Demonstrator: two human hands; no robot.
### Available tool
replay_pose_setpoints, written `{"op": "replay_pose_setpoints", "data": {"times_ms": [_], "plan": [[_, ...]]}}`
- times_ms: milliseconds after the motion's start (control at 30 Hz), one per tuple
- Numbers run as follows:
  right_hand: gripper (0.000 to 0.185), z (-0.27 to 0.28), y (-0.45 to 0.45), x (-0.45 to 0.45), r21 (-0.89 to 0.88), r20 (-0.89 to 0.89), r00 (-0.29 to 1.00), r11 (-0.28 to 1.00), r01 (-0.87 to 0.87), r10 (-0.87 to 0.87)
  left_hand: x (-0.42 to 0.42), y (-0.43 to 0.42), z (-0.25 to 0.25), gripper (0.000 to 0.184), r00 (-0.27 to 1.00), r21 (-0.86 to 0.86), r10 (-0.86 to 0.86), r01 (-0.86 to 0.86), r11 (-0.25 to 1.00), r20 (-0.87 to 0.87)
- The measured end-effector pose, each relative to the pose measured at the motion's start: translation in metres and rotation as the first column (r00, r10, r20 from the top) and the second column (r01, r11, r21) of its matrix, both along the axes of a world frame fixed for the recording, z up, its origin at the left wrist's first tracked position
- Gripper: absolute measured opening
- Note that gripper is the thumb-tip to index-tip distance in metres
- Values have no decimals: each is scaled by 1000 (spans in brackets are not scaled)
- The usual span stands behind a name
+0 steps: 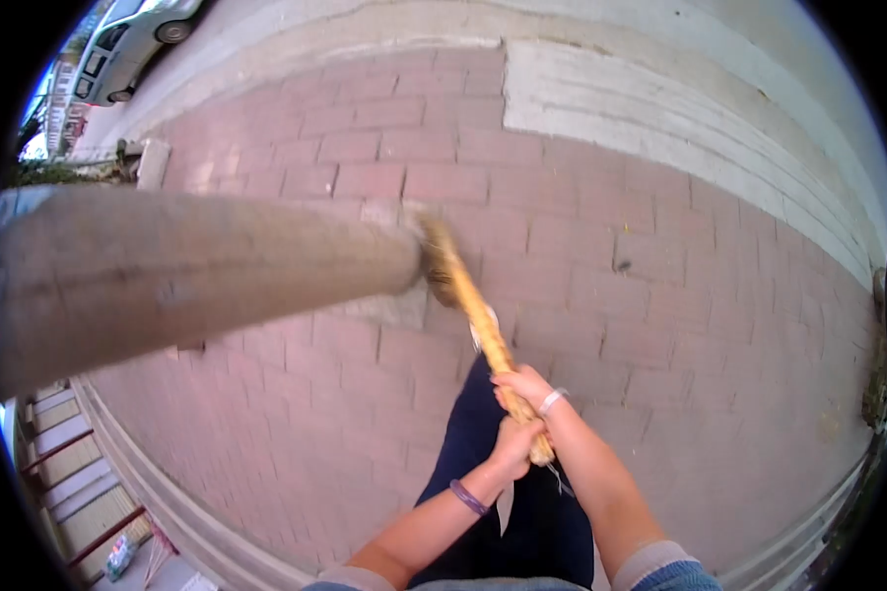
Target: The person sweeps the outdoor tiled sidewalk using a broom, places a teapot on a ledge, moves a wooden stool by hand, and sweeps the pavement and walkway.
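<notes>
A long broom (485, 320) with a yellowish, stick-like handle slants across the middle of the head view. My right hand (524, 386), with a white band at the wrist, is wrapped round the handle. Closer to me, my left hand (515, 445) grips it near its butt end; a purple bracelet circles that wrist. The broom's dark, blurred head (440, 261) is at the foot of a thick round pole (207, 256), low over or on the paving; whether it touches the pole I cannot tell.
Reddish paving bricks (581, 246) cover the ground around me. A pale ramp-like strip (660, 138) borders them at the upper right. A parked silver car (133, 44) stands at the far upper left. Steps (79, 473) lie at the lower left.
</notes>
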State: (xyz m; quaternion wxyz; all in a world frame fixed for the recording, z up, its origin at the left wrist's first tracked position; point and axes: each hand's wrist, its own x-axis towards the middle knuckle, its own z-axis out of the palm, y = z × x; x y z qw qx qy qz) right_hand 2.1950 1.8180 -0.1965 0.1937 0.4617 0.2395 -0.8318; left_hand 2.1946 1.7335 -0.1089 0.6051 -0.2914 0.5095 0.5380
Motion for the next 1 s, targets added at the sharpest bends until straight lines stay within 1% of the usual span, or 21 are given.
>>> {"op": "replay_pose_setpoints", "data": {"times_ms": [67,100,133,200,267,333,400,500,533,567,600,667,700,733,767,800,833,867,900,933,1000], "plan": [[14,6,38,-16,34,113,980,987,159,-162,-33,29,-5,13,982,105,-188,189,976,-13],[13,7,56,-29,129,118,965,967,220,-235,-56,40,-10,15,953,139,-301,294,946,31],[13,8,68,-45,226,105,940,928,295,-324,-82,51,-9,16,935,183,-351,338,923,43],[11,18,89,-92,399,140,866,828,394,-479,-141,68,1,13,930,202,-367,355,913,23],[10,28,93,-109,420,71,877,811,407,-476,-153,65,2,17,907,128,-412,420,898,-84],[9,31,93,-126,314,40,918,877,363,-394,-154,71,23,17,933,38,-344,349,936,-106],[12,29,93,-146,153,23,974,963,220,-226,-148,74,17,16,960,0,-240,243,970,-145],[18,4,97,-170,-63,27,998,996,62,-61,-161,96,-2,10,995,-43,-81,79,996,-61],[18,-8,104,-164,-58,76,993,994,92,-87,-165,102,-11,9,999,-55,-34,33,998,-19],[18,-18,115,-159,-53,123,986,991,123,-116,-178,114,-11,8,988,-15,-118,120,993,98],[18,-24,129,-160,-47,167,976,988,148,-138,-184,124,-16,8,974,39,-205,202,979,101],[16,-23,160,-157,58,180,926,943,327,-332,-192,151,-25,8,946,133,-315,303,944,78],[14,-18,173,-167,178,189,909,923,341,-372,-208,160,-29,9,923,171,-373,354,919,94],[12,-16,186,-179,299,183,890,886,355,-418,-224,166,-30,11,925,209,-378,362,908,40],[8,-15,195,-192,369,160,856,834,411,-492,-240,172,-27,12,916,178,-402,398,900,-13],[8,-15,206,-203,357,130,863,835,419,-488,-251,182,-24,13,898,150,-436,440,886,-57],[8,-12,214,-211,345,109,862,832,434,-495,-253,195,-16,15,873,48,-474,481,875,-111],[7,-9,218,-212,332,99,856,828,452,-507,-247,202,-9,15,908,3,-409,411,912,-97],[9,-13,222,-213,250,67,899,880,405,-433,-232,206,-16,14,941,-22,-325,324,946,-97],[9,-11,232,-215,185,53,955,943,278,-292,-220,212,-24,14,963,-50,-249,244,968,-107],[11,-26,248,-220,-10,69,991,993,115,-114,-213,247,-21,14,966,-74,-182,171,983,-182]]}}
